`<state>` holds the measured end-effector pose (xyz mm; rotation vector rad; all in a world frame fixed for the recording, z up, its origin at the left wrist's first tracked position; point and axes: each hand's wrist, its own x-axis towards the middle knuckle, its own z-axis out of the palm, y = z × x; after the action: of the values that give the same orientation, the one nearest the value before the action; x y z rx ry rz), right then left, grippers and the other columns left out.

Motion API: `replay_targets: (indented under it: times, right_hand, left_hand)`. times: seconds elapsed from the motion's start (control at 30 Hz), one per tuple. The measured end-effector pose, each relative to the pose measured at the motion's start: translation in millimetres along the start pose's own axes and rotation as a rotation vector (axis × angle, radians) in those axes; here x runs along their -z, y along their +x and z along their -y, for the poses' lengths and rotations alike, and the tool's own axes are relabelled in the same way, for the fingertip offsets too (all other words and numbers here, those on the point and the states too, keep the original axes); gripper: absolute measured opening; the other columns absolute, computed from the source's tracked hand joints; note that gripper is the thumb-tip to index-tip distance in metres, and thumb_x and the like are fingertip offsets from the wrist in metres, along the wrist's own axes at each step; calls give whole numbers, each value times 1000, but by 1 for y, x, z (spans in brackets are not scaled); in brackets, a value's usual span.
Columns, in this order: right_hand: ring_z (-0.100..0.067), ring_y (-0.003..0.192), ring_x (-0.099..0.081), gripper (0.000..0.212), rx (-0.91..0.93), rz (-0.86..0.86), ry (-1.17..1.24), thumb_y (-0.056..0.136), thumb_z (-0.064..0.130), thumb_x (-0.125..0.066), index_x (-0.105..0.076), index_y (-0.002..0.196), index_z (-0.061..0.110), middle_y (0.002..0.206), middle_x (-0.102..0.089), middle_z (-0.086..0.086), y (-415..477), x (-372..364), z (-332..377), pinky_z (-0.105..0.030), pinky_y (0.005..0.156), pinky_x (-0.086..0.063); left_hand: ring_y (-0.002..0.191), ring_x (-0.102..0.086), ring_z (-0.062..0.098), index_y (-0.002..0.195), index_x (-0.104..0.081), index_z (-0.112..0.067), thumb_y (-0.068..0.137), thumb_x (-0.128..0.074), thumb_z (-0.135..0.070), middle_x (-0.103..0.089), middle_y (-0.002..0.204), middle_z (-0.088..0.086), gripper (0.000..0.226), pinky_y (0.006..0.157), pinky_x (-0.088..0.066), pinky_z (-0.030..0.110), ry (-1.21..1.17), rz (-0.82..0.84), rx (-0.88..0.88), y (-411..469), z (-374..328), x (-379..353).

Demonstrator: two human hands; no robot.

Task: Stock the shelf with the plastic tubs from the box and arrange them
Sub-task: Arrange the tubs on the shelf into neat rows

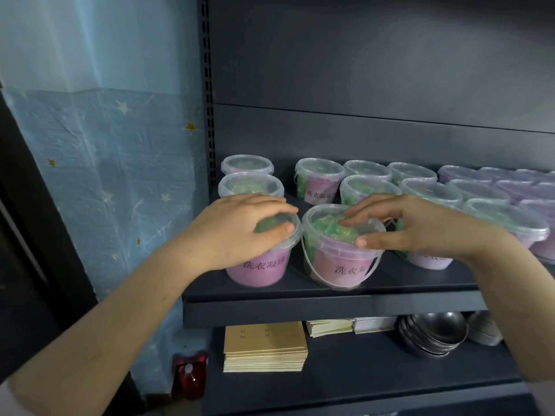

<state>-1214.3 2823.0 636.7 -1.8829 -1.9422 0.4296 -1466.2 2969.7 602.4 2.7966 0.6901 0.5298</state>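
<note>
My left hand (240, 226) grips 1 front tub (258, 259) from above — right hand (402, 226) pinches the neighbouring tub's (336, 253) lid, both on the shelf (300, 304).

A pale blue star-printed curtain (120, 163) fills the left of the frame. Along the bottom, stacked tan booklets (265, 346) lie left of nested metal bowls (432, 334). At lower left, a red bottle (190, 375) stands beside the rack.

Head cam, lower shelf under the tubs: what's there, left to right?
Tall stack of yellow booklets → lower yellow stack → white stack → dark metal bowls → lighter metal bowls, partly hidden by the right forearm.
</note>
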Motion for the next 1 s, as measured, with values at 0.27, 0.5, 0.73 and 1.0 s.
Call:
replay_targets:
  times: [0.27,0.5,0.73,1.0]
  right_hand:
    - [10,117,-51,43,-22,-32,57,68,67,-64,-67,108,51,122,-58,33,-2,-3,4,-20,94,-40]
    - [8,104,-61,49,-144,-125,65,67,78,-49,-67,105,53,112,-65,30,20,31,-12,-16,85,-49]
    - [-8,123,-50,70,-335,-10,-215,73,80,-35,-61,125,42,134,-55,19,54,55,-55,-30,106,-36]
    - [-9,130,-48,70,-385,41,-184,76,79,-34,-64,124,37,141,-52,17,57,63,-76,-32,110,-36]
  left_hand:
    - [140,-24,1,136,-38,-53,87,-31,-69,-32,149,-27,52,111,-22,29,-27,72,0,4,1,3]
    - [144,-8,-2,138,-35,-54,74,-37,-75,-17,153,-31,67,118,-16,36,-171,120,42,24,10,24]
    - [147,-10,9,147,-28,-41,82,-46,-70,-15,159,-13,74,119,-17,38,-5,168,155,58,11,14]
    - [143,-23,9,148,-26,-38,81,-34,-76,-26,156,-15,78,114,-23,31,23,210,202,56,13,5]
